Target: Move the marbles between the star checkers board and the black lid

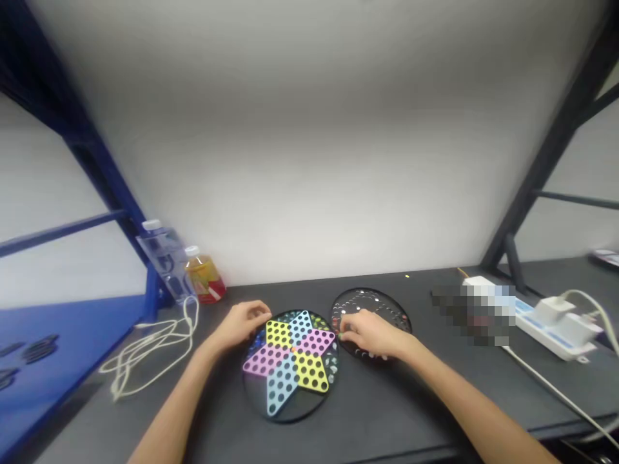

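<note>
A round Chinese checkers board (280,385) with a star of yellow, blue and pink points lies on the dark table. Coloured glass marbles (331,361) fill several gaps between the points along its rim. At its upper left edge, my left hand (245,321) has its fingers curled against the rim. To the right lies a second round black board (372,298) with small holes and a few pale and reddish marbles. Over its left side, my right hand (365,330) pinches what looks like a small green marble, mostly covered by the fingertips.
A white cable (145,361) lies in loops on the left, near a clear water bottle (164,258) and a yellow drink bottle (206,277). On the right is a white power strip (532,319) with plugged-in adapters. A blue surface (72,341) holds black pieces.
</note>
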### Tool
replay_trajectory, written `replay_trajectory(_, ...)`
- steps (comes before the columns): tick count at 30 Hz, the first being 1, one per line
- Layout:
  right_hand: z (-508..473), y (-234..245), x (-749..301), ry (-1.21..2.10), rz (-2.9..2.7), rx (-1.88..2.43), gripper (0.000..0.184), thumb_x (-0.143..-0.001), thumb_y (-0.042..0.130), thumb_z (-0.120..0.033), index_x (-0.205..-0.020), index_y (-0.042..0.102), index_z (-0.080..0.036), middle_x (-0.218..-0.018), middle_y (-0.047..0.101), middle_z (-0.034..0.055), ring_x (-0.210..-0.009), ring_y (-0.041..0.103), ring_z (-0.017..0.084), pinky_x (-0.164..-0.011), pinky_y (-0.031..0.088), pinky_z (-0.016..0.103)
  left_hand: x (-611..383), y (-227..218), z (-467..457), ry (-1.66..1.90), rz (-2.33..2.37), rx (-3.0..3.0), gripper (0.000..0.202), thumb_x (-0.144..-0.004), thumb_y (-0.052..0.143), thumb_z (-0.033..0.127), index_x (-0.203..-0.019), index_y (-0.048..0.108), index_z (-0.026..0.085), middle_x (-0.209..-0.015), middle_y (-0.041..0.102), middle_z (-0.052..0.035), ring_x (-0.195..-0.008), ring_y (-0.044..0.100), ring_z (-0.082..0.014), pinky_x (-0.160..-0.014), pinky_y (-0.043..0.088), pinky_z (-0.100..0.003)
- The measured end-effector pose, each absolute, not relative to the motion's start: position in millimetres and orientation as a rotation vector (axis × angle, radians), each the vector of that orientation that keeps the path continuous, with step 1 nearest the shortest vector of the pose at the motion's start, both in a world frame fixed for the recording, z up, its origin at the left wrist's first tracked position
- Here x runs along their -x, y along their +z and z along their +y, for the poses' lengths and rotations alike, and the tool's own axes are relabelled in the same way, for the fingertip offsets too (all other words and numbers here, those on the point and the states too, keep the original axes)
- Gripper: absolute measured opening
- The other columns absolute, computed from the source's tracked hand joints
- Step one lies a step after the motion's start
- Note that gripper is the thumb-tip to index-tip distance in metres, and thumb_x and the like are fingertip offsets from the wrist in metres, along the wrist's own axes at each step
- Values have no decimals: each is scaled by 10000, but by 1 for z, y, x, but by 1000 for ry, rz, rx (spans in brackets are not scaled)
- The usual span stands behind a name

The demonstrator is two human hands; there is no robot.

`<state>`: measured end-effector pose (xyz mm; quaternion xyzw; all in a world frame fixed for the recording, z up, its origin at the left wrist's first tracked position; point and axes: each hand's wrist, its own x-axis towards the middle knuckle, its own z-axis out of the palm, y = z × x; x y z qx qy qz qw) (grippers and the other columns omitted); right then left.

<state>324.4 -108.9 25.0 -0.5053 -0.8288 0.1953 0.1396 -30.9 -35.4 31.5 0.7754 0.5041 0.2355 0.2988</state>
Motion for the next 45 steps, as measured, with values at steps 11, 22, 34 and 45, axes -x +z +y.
replay_trajectory(11, -103, 14, -345, 1463, -1306, 1072, 297, -824, 629, -473, -890, 536, -198, -463, 231, -127, -384, 151, 53, -380, 105, 195, 51, 55, -48, 321, 1171, -1844, 637, -636, 755, 425, -1190, 506, 230, -1079, 604, -75, -744, 643, -186, -513, 540, -267)
replay_trajectory(22, -91, 0, -343, 1528, -1048, 1001, 350, -822, 573, -534, -777, 511, -193, -481, 238, -114, -385, 137, 57, -384, 115, 209, 6, 43, -46, 513, 1255, -2197, 376, -792, 604, 518, -919, 661, 168, -771, 652, -32, -730, 603, -177, -667, 476, -271)
replay_trajectory(34, -96, 21, -335, 549, -2253, 1407, 197, -914, 520, -337, -1028, 623, -214, -744, 654, 15, -700, 574, 162, -665, 341, 250, 2, 33, -42, 560, 1251, -2241, 378, -814, 567, 515, -887, 707, 172, -768, 680, -35, -728, 597, -181, -680, 452, -259)
replay_trajectory(45, -94, 24, -326, 621, -2375, 1418, 187, -883, 583, -361, -980, 632, -208, -751, 678, 26, -688, 605, 171, -646, 354, 244, 3, 36, -43, 558, 1248, -2239, 330, -830, 529, 447, -864, 706, 171, -821, 706, -46, -774, 623, -197, -723, 468, -274)
